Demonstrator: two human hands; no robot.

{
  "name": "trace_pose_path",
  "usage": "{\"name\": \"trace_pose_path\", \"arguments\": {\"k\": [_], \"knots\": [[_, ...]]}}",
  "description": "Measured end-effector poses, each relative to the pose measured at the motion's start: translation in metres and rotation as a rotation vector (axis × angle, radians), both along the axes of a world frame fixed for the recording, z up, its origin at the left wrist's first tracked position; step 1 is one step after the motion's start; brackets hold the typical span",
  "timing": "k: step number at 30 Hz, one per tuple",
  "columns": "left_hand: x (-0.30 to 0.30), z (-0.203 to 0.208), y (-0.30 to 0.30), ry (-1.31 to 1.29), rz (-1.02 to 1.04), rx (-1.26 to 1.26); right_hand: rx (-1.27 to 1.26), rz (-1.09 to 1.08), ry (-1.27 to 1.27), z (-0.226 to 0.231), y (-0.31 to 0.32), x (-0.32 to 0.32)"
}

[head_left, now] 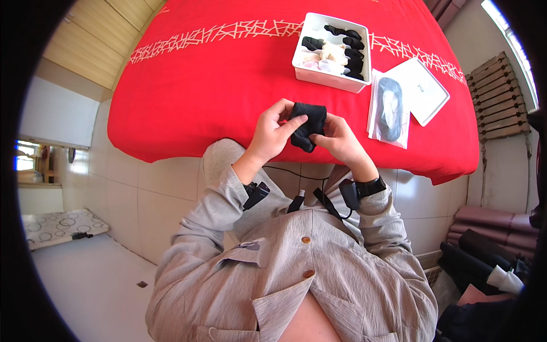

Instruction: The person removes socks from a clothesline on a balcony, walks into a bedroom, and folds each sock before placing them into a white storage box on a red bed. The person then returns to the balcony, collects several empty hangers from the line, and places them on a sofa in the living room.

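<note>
Between both hands, in front of my lap at the bed's near edge, is a folded black sock (310,121). My left hand (272,131) pinches its left side, thumb across the front. On the other side my right hand (339,140) grips the lower right part with thumb and fingers. Beyond them on the bed stands a white divided box (333,82). Rolled black socks (354,56) fill several of its compartments, and cream and pale pink pieces (331,54) lie in others.
The bed has a red cover (194,97). Right of the box lie a clear plastic packet (390,108) with a grey-blue item inside and a white lid (423,91). Dark clothes (484,262) are piled at the lower right. A thin black cable (285,169) hangs near my knees.
</note>
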State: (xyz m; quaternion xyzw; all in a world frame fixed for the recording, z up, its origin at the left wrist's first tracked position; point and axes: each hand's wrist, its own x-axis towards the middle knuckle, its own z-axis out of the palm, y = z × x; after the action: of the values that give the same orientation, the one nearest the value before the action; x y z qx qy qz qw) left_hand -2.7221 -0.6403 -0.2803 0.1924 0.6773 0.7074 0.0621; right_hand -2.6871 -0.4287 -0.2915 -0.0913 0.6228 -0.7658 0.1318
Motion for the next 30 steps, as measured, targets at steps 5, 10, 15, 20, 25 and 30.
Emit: {"name": "trace_pose_path", "arguments": {"k": [5, 10, 15, 20, 25, 30], "knots": [[0.001, 0.002, -0.002, 0.048, 0.012, -0.039, 0.094, -0.043, 0.097, 0.004, -0.006, 0.003], [-0.001, 0.006, -0.007, 0.096, 0.068, -0.006, 0.087, 0.018, -0.011, 0.007, -0.012, 0.001], [-0.004, 0.001, -0.014, -0.037, -0.094, 0.127, 0.052, -0.092, 0.17, 0.013, -0.013, 0.007], [-0.008, 0.004, -0.029, -0.297, -0.283, 0.121, 0.182, -0.088, 0.432, 0.017, -0.01, 0.01], [-0.009, 0.027, -0.031, -0.361, -0.261, 0.195, 0.181, -0.118, 0.477, 0.021, -0.006, 0.007], [-0.002, 0.04, -0.021, -0.129, -0.215, -0.152, 0.298, -0.188, 0.504, 0.032, -0.005, 0.01]]}}
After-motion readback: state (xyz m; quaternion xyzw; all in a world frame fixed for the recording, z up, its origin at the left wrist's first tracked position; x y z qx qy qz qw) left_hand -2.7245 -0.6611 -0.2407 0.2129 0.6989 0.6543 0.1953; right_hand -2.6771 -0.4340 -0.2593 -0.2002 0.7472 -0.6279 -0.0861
